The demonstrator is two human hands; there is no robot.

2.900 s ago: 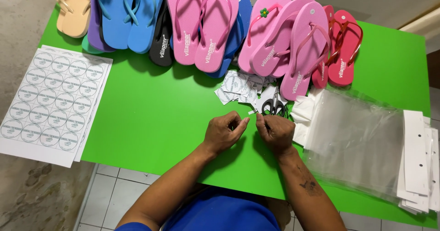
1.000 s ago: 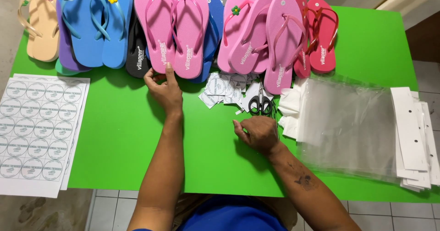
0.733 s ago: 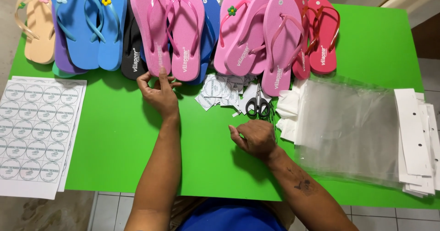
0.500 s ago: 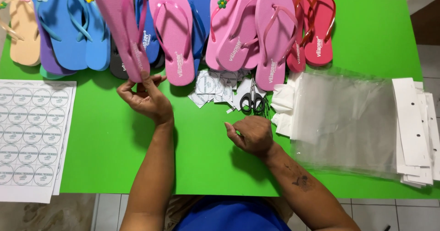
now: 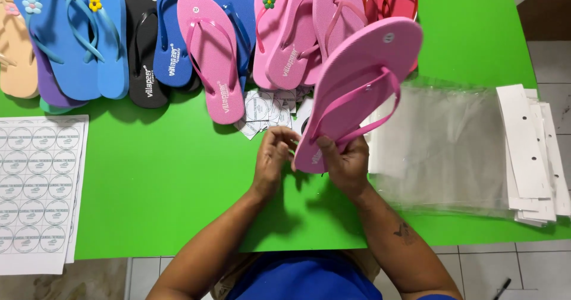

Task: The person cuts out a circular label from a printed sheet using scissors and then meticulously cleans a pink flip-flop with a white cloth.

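Note:
A pink flip-flop (image 5: 357, 92) is held tilted above the green table (image 5: 160, 181), toe end up to the right, straps facing me. My right hand (image 5: 345, 163) grips its heel end from below. My left hand (image 5: 275, 157) touches the heel edge from the left, fingers curled; whether it pinches something small is unclear. Its matching pink flip-flop (image 5: 209, 62) lies on the table to the left.
A row of flip-flops in blue (image 5: 71, 38), black (image 5: 143, 56), pink (image 5: 291, 32) and red lines the far edge. Sticker sheets (image 5: 35, 181) lie at left, cut round labels (image 5: 262, 112) in the middle, clear plastic bags (image 5: 446, 151) and white card headers (image 5: 532, 151) at right.
My left hand reached to the far row, lifted a pink flip-flop and brought it over to my right hand. Both hands now meet at its heel near the table's middle.

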